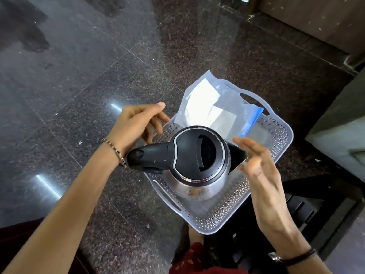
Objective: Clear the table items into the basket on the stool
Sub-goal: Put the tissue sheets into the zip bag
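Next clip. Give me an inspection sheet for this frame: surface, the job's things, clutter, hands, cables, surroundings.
Surface: table not in view; the white perforated basket is the only resting place shown.
Job's things: electric kettle upright in the basket, lid shut; clear zip bag with white papers at the basket's far end, partly over the rim.
Clutter: nothing seen.
Hands: left hand open beside the kettle's handle; right hand open by the spout; neither grips it.
Cables: nothing seen.
Surroundings: dark speckled stone floor; brown wooden panel upper right; dark slatted frame lower right.
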